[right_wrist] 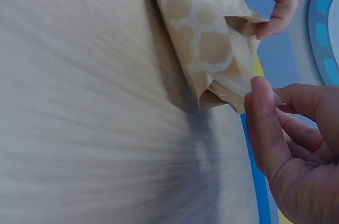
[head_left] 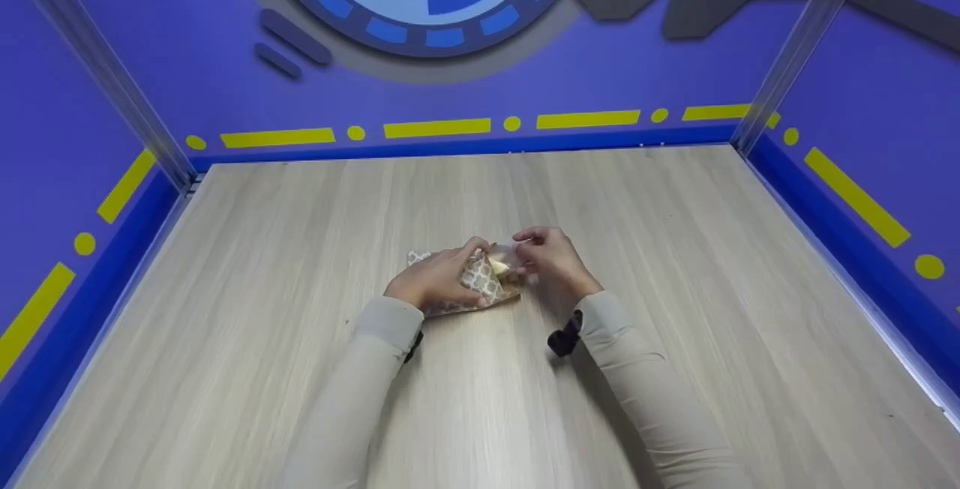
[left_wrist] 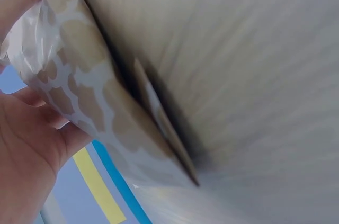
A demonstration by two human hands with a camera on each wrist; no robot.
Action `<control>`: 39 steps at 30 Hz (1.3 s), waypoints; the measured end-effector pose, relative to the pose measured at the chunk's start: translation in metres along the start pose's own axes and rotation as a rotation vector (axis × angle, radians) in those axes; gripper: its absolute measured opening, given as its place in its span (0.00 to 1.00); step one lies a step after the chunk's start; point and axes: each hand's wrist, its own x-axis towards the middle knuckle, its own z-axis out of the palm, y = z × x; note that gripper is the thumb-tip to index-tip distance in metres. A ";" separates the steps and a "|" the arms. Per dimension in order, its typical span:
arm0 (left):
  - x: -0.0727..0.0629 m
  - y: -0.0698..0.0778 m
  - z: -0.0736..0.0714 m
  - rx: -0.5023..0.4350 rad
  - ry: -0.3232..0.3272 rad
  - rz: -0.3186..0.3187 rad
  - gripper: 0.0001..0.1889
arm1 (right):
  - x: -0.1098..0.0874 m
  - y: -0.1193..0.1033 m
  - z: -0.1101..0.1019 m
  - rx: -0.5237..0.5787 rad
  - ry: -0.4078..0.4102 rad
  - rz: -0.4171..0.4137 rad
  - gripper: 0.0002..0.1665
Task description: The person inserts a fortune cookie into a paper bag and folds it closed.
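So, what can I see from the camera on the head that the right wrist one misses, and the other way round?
Only the head view shows the beige sleeves, the black piece at the right wrist and the metal corner posts.

Only the right wrist view shows a small clear tip poking out from the right hand's grip.

Both show that grip, the left hand's grip on the patterned bag, the tabletop and the blue wall.

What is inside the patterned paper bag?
At the open end of the patterned paper bag, something pale shows, too blurred to identify. The bag's walls hide anything deeper inside.
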 end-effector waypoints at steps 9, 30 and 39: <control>0.002 0.000 0.000 -0.011 -0.001 -0.009 0.39 | 0.000 0.001 0.000 0.006 -0.016 0.028 0.18; 0.001 0.005 -0.004 -0.037 -0.006 -0.008 0.38 | 0.002 0.002 0.014 0.145 -0.049 0.068 0.19; 0.001 0.005 -0.005 -0.070 0.008 0.003 0.39 | 0.004 0.003 0.025 0.158 -0.067 0.065 0.18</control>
